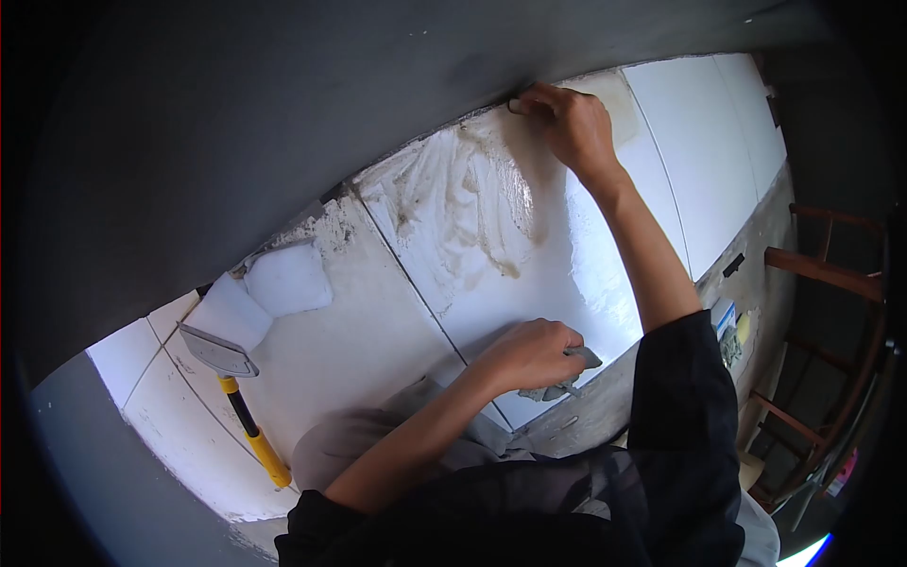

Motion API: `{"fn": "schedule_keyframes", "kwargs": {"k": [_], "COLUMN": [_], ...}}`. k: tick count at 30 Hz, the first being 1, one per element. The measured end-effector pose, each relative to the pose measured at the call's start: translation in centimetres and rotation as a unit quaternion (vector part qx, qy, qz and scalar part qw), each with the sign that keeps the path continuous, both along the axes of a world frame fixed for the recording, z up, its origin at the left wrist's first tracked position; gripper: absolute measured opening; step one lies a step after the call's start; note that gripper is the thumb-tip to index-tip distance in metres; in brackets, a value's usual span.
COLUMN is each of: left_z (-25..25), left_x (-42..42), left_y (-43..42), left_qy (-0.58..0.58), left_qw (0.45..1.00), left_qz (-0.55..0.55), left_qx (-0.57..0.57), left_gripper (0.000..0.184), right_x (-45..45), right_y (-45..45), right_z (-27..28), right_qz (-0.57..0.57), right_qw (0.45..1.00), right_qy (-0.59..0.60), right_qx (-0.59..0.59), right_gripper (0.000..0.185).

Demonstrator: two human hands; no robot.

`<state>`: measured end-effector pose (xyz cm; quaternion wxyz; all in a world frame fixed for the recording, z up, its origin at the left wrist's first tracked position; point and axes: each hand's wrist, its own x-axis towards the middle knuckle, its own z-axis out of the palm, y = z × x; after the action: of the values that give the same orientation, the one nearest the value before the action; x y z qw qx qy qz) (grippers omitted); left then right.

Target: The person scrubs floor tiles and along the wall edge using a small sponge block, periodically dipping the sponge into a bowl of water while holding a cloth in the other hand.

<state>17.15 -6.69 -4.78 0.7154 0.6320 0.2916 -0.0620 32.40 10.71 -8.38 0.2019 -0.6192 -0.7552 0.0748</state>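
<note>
My left hand is closed around a crumpled grey-green cloth, near the front edge of the white floor tiles. Farther up, my right hand is at the base of the dark wall, its fingers pinched together. Something thin and dark shows at its fingertips, too small to name. Between the hands, a white tile carries wet, smeared brownish-white residue; its right part shines wet.
A yellow-and-black-handled tool with a grey head lies at left, beside two white pads. The dark wall borders the tiles. A reddish-brown frame stands at right, near a small black object.
</note>
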Motion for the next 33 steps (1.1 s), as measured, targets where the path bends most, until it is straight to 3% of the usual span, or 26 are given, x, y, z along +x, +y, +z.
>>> {"fn": "schedule_keyframes", "kwargs": {"k": [5,8,11,14,17,20,27,29,33], "left_z": [-0.2,-0.4,-0.2,0.2,-0.3,-1.1,-0.3,-0.7,-0.8], "left_x": [0.2,0.1,-0.1,0.0,0.4,0.3,0.1,0.4,0.3], "left_y": [0.0,-0.4,-0.2,0.2,0.1,-0.7,0.0,-0.1,-0.4], "left_qy": [-0.009,-0.007,-0.008,-0.01,-0.013,-0.008,-0.001,-0.014,-0.002], "left_qw": [1.0,1.0,1.0,0.999,1.0,1.0,1.0,1.0,1.0], "left_qz": [0.015,0.003,0.009,0.017,0.016,0.0,0.014,0.012,-0.011], "left_qx": [-0.012,-0.006,-0.008,-0.03,-0.009,0.008,-0.011,0.009,0.008], "left_gripper": [0.032,0.032,0.031,0.031,0.03,0.029,0.029,0.03,0.031], "right_x": [-5.1,-2.3,1.2,-0.5,-4.8,-4.3,-1.4,-3.6,-6.6], "right_y": [-1.8,-1.0,0.2,0.0,-1.6,-1.5,-0.4,-1.3,-2.2], "right_z": [-0.1,-0.5,0.4,0.5,-1.0,-0.1,0.6,-0.6,0.1], "right_qz": [0.063,0.07,-0.007,-0.013,0.07,0.101,-0.004,0.063,0.125], "right_qw": [0.998,0.997,1.0,0.999,0.996,0.995,0.999,0.997,0.992], "right_qy": [-0.025,-0.014,-0.018,-0.045,0.003,0.023,-0.037,0.013,0.014], "right_qx": [0.018,0.042,0.001,0.004,0.058,-0.005,-0.003,0.047,0.009], "right_gripper": [0.01,0.011,0.009,0.007,0.007,0.009,0.012,0.012,0.013]}}
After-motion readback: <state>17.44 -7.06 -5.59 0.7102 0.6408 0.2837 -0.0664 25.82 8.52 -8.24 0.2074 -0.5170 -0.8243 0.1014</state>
